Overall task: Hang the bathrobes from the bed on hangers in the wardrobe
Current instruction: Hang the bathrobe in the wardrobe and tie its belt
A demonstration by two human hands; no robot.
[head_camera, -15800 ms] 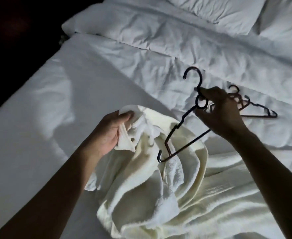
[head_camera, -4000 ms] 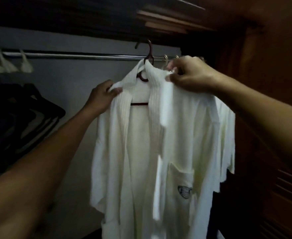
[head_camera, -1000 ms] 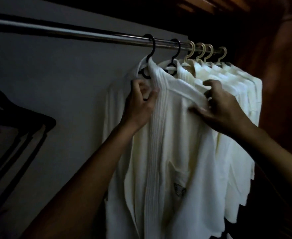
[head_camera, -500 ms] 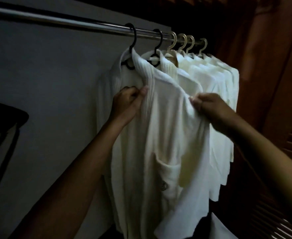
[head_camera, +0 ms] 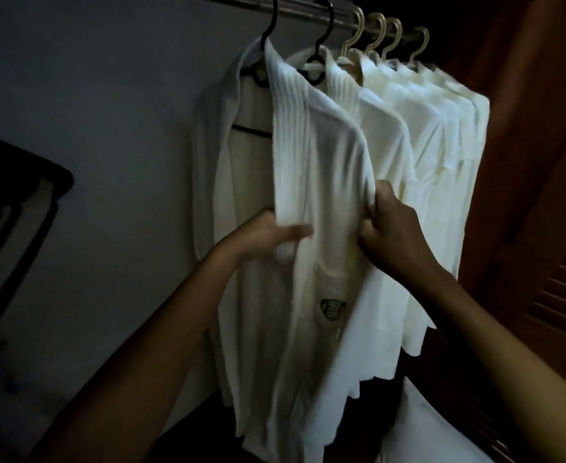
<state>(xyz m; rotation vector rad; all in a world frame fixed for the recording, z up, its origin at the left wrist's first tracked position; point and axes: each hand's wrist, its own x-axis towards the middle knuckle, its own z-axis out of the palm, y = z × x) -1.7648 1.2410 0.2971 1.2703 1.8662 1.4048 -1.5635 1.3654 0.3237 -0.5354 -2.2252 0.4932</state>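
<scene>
White ribbed terry, loads of it. The bathrobe (head_camera: 318,182) being fussed over hangs on the black hanger (head_camera: 262,73) at the left end of the wardrobe rail (head_camera: 301,7). It's first in a row of other robes (head_camera: 441,128), most of them on pale hooks to its right. So it's hung, and what's going on looks to me like the tidy-up.

The left hand (head_camera: 261,238) has the ribbed front edge. The thumb lies across the outside and the fingers seem tucked behind the cloth, though it's blurry, so take that loosely. The right hand (head_camera: 391,235) is clenched around a bunch of fabric at the outer side of the same front panel. It's about level with the left one and just above the pocket with the crest (head_camera: 333,309).

How I'd do it: ease both sides down evenly so the collar sits centred on the hanger and neither shoulder slides off. The far panel, the greyish one in shadow, hangs wider open, so I'd draw the near panel across it a bit.

Gentle tugs only. A hard yank could tip the hook off the rail or drag the next robe along, since the two black hooks sit close together. Then open both hands and check that it drops straight.
</scene>
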